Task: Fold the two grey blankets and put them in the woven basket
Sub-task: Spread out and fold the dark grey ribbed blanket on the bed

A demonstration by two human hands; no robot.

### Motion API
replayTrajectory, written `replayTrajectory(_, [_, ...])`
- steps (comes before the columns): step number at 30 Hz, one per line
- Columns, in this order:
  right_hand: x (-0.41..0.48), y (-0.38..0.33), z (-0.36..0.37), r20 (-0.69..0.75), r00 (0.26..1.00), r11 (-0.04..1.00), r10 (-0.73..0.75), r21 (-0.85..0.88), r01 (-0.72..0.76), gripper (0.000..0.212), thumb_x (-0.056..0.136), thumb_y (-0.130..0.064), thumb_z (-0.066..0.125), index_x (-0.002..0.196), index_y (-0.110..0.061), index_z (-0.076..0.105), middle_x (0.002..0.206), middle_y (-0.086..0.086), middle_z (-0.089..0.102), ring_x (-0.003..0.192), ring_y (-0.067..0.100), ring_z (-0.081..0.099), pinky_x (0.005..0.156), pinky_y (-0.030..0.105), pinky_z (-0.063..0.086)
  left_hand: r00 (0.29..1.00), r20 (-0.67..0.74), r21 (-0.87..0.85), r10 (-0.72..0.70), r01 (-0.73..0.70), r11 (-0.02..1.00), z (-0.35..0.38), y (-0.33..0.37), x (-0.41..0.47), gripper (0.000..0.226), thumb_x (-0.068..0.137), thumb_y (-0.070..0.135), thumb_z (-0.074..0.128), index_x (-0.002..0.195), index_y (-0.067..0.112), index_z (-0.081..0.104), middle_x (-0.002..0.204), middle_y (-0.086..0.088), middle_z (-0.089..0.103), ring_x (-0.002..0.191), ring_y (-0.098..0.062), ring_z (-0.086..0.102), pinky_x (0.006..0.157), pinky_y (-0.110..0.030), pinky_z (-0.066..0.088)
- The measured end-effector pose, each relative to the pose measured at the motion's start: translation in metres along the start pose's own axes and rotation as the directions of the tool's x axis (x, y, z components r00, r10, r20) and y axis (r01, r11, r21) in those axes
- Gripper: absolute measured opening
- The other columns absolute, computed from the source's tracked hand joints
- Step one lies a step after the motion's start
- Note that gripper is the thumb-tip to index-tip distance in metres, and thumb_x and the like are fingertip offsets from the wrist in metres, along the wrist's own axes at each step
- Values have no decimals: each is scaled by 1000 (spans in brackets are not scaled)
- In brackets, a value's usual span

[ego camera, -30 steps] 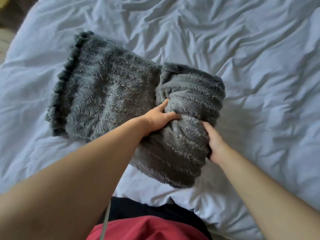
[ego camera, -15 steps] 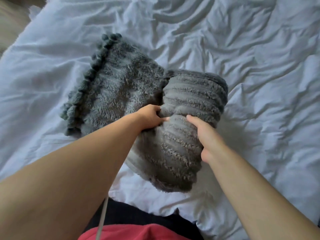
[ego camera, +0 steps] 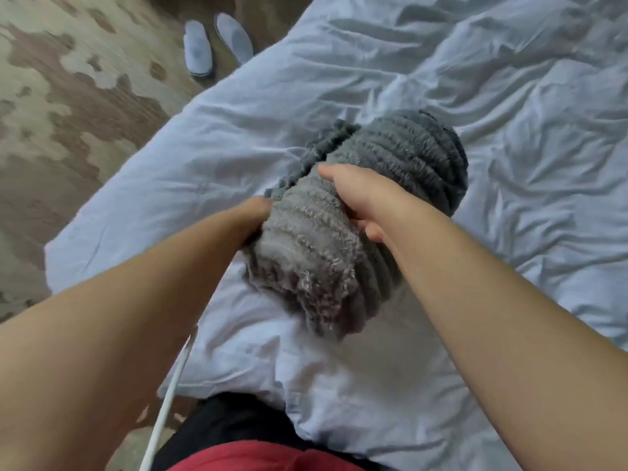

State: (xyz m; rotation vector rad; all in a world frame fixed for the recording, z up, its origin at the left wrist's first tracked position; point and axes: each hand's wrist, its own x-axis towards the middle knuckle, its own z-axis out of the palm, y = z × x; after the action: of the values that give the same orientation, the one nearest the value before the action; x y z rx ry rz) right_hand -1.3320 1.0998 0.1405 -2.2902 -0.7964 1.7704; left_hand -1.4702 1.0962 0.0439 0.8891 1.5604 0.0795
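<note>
A folded grey ribbed blanket (ego camera: 401,158) is lifted off the white bed sheet (ego camera: 509,96), held between both hands. My left hand (ego camera: 255,215) grips its left side, fingers buried in the fabric. My right hand (ego camera: 356,195) grips the top and right side, thumb underneath. Under the ribbed one, a sliver of the second grey blanket with a pom-pom edge (ego camera: 323,144) shows at the upper left of the bundle. No woven basket is in view.
The bed's left edge (ego camera: 142,185) runs diagonally; beyond it lies a patterned beige and brown carpet (ego camera: 68,96). Two pale slippers (ego camera: 214,42) sit on the floor near the bed. A white cable (ego camera: 163,413) hangs by my body.
Both hands have closed on the blankets and lifted them together off the bed. The pom-pom blanket is now mostly hidden beneath the ribbed one. The view has swung left, showing the floor.
</note>
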Motion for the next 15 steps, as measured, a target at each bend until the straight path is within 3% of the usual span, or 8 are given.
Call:
replayTrajectory(2, [8,-18,20,43,999,996,-19,-92,23,42,95,-35,49,128,-10,55,114,8,63,98,22,60,74,31,47,998,-69,-36,9,-11,999,-18,1,-7,19,94,7,46,97,-8,58,111,-30,59,92,-29,55,77,-39,44])
replayTrajectory(4, [12,-28,38,74,996,986,-45,-157,56,22,95,-22,49,102,-8,64,82,6,60,76,16,58,65,27,46,973,-213,16,83,-82,997,-28,8,-14,27,91,10,46,104,-5,64,113,-25,63,102,-32,59,83,-36,46])
replayTrajectory(5, [14,-33,47,80,995,979,-58,-191,72,14,94,-17,48,91,-14,61,69,4,52,68,11,54,63,24,45,944,-296,69,147,-133,989,-31,11,-18,29,89,12,46,106,1,67,112,-21,65,105,-31,59,82,-31,45])
replayTrajectory(7, [20,-40,61,98,991,955,-91,-275,114,24,92,-8,44,70,-17,48,54,3,43,48,11,43,53,23,37,898,-388,104,207,-181,978,-29,18,-30,31,88,16,47,111,13,67,115,-13,67,109,-30,58,82,-29,41])
replayTrajectory(9, [27,-46,65,97,990,941,-107,-310,132,27,89,-3,39,65,-15,45,53,5,42,35,13,34,46,25,24,875,-425,168,233,-177,970,-19,19,-31,33,88,20,44,113,20,65,117,-11,66,111,-31,57,90,-33,43])
replayTrajectory(10, [32,-48,64,94,989,950,-114,-283,136,28,88,-1,36,65,-13,45,57,6,42,33,12,34,44,23,25,866,-441,230,237,-146,962,-12,18,-31,33,89,22,41,113,22,64,118,-10,65,113,-31,55,96,-38,41])
replayTrajectory(12, [38,-50,61,87,992,970,-86,-219,104,28,90,0,33,68,-13,45,59,4,40,39,10,37,44,18,34,830,-492,371,261,-71,926,2,11,-31,35,93,28,36,119,24,59,126,-7,59,121,-29,48,106,-46,32])
replayTrajectory(15, [40,-43,50,68,991,979,-113,-166,122,27,93,0,34,73,-9,49,64,7,48,49,14,46,41,17,45,797,-522,437,303,-56,898,20,1,-31,40,96,34,32,130,25,49,138,-5,47,132,-27,36,113,-49,19])
